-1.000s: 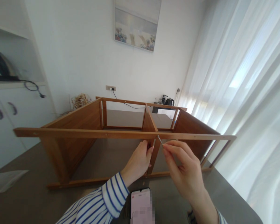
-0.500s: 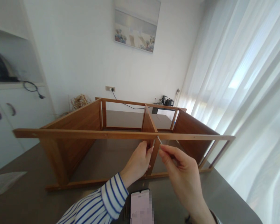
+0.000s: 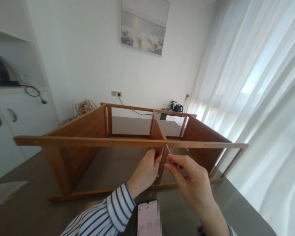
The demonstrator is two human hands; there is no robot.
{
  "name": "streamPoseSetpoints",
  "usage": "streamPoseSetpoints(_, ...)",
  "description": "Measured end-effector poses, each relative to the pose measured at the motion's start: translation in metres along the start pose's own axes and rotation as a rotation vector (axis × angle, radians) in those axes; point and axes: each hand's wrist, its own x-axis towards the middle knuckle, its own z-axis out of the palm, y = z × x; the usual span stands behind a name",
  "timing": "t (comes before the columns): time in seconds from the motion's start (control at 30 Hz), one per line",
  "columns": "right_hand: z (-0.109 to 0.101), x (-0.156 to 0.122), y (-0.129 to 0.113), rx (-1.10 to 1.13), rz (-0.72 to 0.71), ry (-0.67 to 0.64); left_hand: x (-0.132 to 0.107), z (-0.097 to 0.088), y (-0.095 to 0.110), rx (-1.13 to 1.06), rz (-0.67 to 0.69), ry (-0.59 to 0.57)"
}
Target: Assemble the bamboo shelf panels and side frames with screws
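A brown wooden shelf frame (image 3: pixel 88 142) lies on its side on a dark table (image 3: pixel 27 209). My left hand (image 3: pixel 145 172) grips the frame's upright middle divider (image 3: pixel 163 160) just under the near top rail. My right hand (image 3: pixel 186 182) pinches a thin metal hex key (image 3: pixel 167 149), whose tip sits at the rail where the divider meets it. The fingers of both hands are closed.
A phone (image 3: pixel 149 218) lies on the table by my striped sleeve. A sheet of paper (image 3: pixel 5 191) rests at the left edge. White cabinets stand to the left, sheer curtains to the right, and a kettle (image 3: pixel 178 107) on a far side table.
My right hand has turned and dropped slightly leftward while keeping the hex key at the rail. The left hand and the frame have stayed put.
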Motion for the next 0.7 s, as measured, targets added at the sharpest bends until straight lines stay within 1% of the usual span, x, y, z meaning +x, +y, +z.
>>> streamPoseSetpoints(0.07,0.001,0.003,-0.003,-0.005,-0.029,0.036,0.000,0.000,0.000,0.002,-0.010,-0.005)
streamPoseSetpoints(0.1,0.002,0.004,-0.005,0.000,-0.017,0.048,0.000,-0.001,0.000,0.004,-0.015,-0.005)
streamPoseSetpoints(0.2,0.005,0.007,-0.013,0.064,0.108,0.060,-0.001,-0.001,0.000,0.007,-0.014,-0.008)
streamPoseSetpoints(0.3,0.008,0.009,-0.018,0.235,0.258,0.073,-0.001,-0.001,0.001,0.017,-0.008,-0.001)
streamPoseSetpoints(0.37,0.010,0.008,-0.018,0.338,0.303,0.099,0.000,0.000,0.001,0.031,-0.014,0.013)
streamPoseSetpoints(0.4,0.010,0.008,-0.017,0.356,0.303,0.122,0.000,0.000,0.001,0.038,-0.018,0.017)
streamPoseSetpoints(0.47,0.010,0.006,-0.012,0.298,0.254,0.158,0.001,0.001,0.000,0.045,-0.017,0.021)
streamPoseSetpoints(0.5,0.009,0.005,-0.010,0.228,0.201,0.163,0.001,0.001,0.000,0.047,-0.014,0.025)
streamPoseSetpoints(0.63,0.003,0.003,-0.001,-0.095,-0.140,0.100,0.001,0.001,0.000,0.044,0.003,0.032)
streamPoseSetpoints(0.7,-0.001,0.004,0.003,-0.235,-0.285,0.101,0.001,0.001,0.000,0.042,0.006,0.026)
